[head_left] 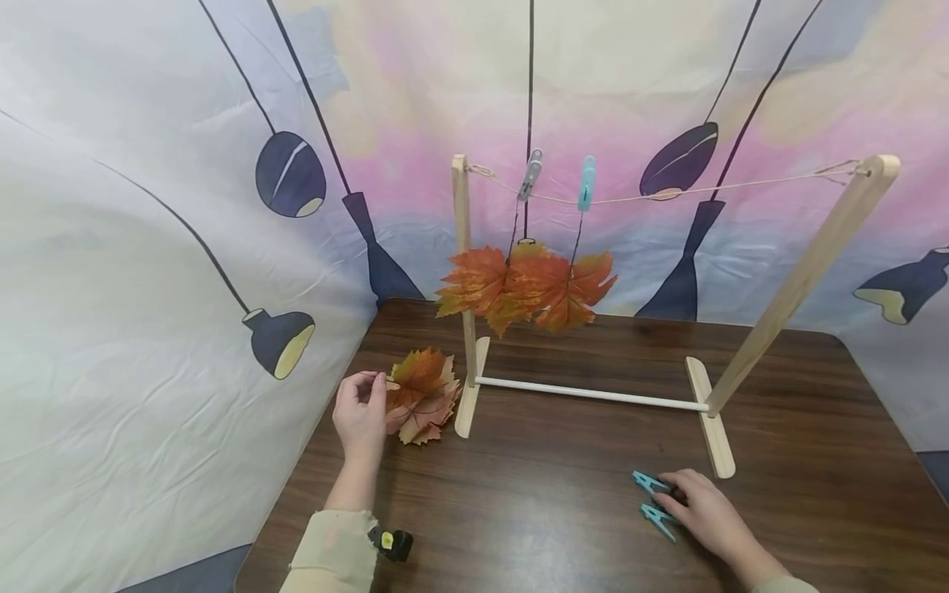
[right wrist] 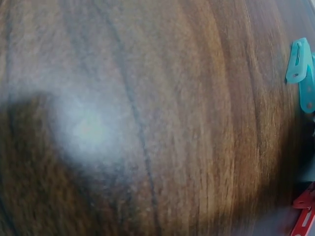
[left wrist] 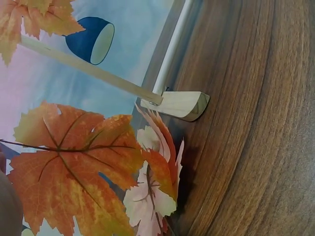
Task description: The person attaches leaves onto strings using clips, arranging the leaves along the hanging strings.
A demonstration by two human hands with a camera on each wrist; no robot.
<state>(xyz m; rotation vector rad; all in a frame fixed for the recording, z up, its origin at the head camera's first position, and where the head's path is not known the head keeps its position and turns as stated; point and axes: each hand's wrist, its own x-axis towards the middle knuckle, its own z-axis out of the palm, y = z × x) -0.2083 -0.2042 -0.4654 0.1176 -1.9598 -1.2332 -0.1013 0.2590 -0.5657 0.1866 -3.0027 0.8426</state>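
My left hand (head_left: 361, 416) pinches an orange artificial maple leaf (head_left: 418, 372) by its stem. In the left wrist view this leaf (left wrist: 74, 167) is spread wide, its dark stem running toward the fingers at the left edge. Beneath it on the table lie paler pink-orange leaves (head_left: 426, 422). My right hand (head_left: 700, 506) is low at the table's right, its fingers curled beside two light blue clothespins (head_left: 656, 520); whether it grips one is hidden. A red clothespin (right wrist: 304, 219) shows at the corner of the right wrist view.
A wooden stand (head_left: 801, 284) with a string (head_left: 689, 192) stands on the brown table (head_left: 549, 494). Grey (head_left: 530, 175) and blue (head_left: 586, 183) clothespins hold hanging orange leaves (head_left: 567, 288) on the string. A white rod (head_left: 593, 394) joins the feet. A printed cloth (head_left: 148, 329) hangs behind.
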